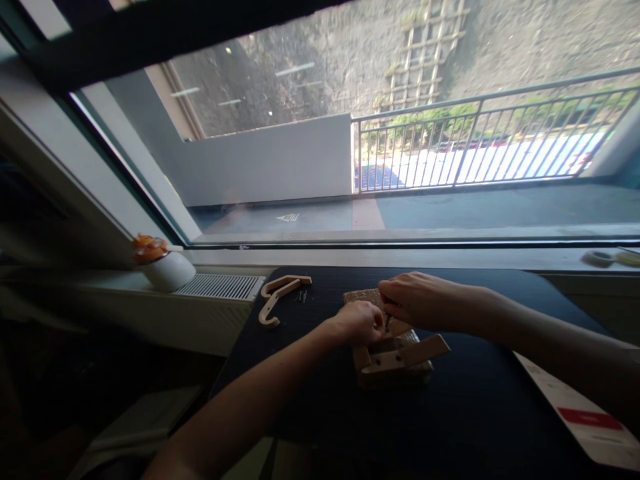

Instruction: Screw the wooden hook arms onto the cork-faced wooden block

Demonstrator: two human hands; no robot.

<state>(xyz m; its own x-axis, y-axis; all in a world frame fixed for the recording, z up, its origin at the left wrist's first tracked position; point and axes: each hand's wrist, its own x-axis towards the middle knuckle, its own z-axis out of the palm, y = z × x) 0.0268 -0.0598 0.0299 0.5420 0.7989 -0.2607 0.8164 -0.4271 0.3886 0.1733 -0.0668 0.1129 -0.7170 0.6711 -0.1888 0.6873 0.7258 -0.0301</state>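
Note:
My right hand (405, 293) is closed, and a small tool with a thin dark shaft (387, 323) points down from its fingers. Close beside the shaft, my left hand (361, 321) is closed in a pinch; what its fingertips hold is hidden. Both hands are over a woven-looking tan block (357, 295) on the dark table. Across the block's near side lies a pale wooden piece with holes (387, 361), its angled arm sticking out to the right. Part of another wooden piece (399, 328) shows under my hands.
Two wooden hooks (273, 303) lie at the table's far left, with several small screws (301, 296) next to them. A wooden board with a red band (587, 418) is at the right. Beyond the table (310, 400) are a radiator (220, 285), a white pot (167, 270) and a window.

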